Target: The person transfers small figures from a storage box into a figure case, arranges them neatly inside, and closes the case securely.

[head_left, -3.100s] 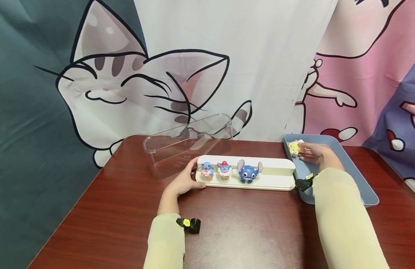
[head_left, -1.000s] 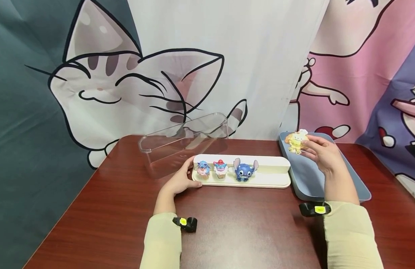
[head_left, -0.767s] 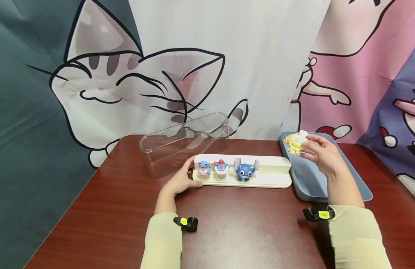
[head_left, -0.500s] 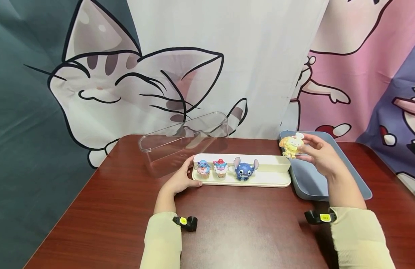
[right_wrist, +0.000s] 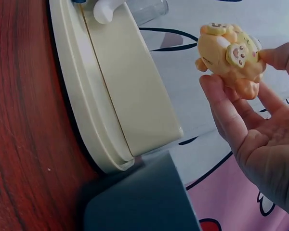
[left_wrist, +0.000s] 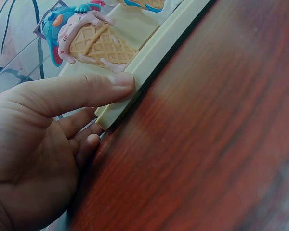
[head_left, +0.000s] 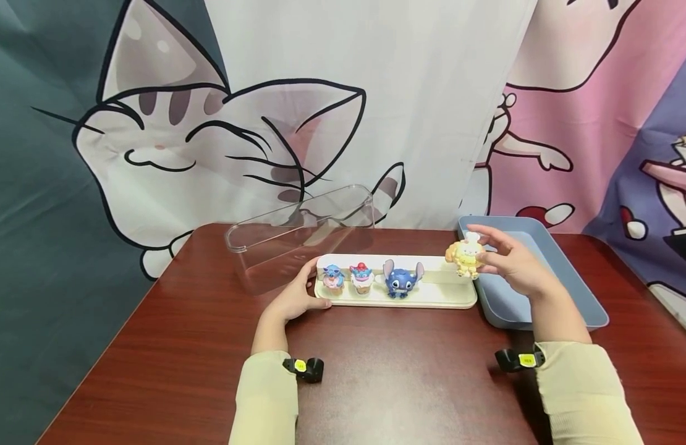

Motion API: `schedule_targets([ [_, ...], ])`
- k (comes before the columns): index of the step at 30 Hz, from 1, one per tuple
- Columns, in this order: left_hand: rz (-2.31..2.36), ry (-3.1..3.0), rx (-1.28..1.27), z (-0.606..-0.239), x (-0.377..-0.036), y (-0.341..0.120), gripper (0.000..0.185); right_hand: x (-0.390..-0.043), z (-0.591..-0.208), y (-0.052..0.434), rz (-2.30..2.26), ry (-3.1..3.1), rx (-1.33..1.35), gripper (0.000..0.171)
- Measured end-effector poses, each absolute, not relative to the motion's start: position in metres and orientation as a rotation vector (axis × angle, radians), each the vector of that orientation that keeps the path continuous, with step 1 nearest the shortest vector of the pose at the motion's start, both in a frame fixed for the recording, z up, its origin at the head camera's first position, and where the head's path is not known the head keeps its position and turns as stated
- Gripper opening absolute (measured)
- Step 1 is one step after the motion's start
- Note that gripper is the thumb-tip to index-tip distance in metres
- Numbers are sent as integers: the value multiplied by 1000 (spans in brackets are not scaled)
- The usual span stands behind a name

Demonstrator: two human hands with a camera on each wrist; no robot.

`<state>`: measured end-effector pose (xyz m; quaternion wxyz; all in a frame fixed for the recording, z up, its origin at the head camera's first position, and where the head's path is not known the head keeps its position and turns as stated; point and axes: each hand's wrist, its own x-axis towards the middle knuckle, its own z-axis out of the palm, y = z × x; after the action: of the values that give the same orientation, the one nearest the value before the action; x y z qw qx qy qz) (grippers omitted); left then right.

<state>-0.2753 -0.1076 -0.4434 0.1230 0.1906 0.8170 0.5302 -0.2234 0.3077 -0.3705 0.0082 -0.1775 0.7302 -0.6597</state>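
In the head view, a cream two-step display stand (head_left: 445,298) bears three blue character figurines: one on a pink cone (head_left: 333,281), one with a red cap (head_left: 362,281), and a big-eared Stitch figurine (head_left: 400,282). My left hand (head_left: 292,300) grips the stand's left end, thumb (left_wrist: 116,81) on its front edge, other fingers around the end. Above the stand's right end, my right hand (head_left: 511,264) pinches a yellow figurine (head_left: 466,256) with a white top. The right wrist view shows that figurine (right_wrist: 231,57) held between thumb and fingertips, apart from the stand.
A blue-grey tray (head_left: 565,272) sits on the brown table (head_left: 398,377) right of the stand, partly behind my right hand. A clear plastic cover (head_left: 238,247) stands behind the stand at left. A cartoon-printed cloth (head_left: 432,111) hangs behind the table.
My right hand has lifted the yellow figurine from the tray and carried it left and down to over the stand's right end. The left hand keeps its grip on the stand.
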Motion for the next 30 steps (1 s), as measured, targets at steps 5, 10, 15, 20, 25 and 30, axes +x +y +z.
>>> schedule_targets([
  [5,1562,2364,564,-445,-276,-108,98,-223,-374,303,-2019,2269,-635,45],
  [10,1555,2364,566,-444,-275,-108,98,-224,-376,300,-1966,2268,-684,41],
  [15,1549,2372,553,-443,-274,-108,99,-223,-375,298,-1820,2397,-623,40],
  [20,1547,2369,549,-442,-274,-108,99,-223,-374,295,-1637,2536,-548,41],
  [25,1559,2352,555,-428,-266,-106,96,-223,-374,290,-1539,2586,-547,43],
  [30,1560,2333,554,-410,-255,-104,94,-225,-376,285,-1467,2629,-605,42],
])
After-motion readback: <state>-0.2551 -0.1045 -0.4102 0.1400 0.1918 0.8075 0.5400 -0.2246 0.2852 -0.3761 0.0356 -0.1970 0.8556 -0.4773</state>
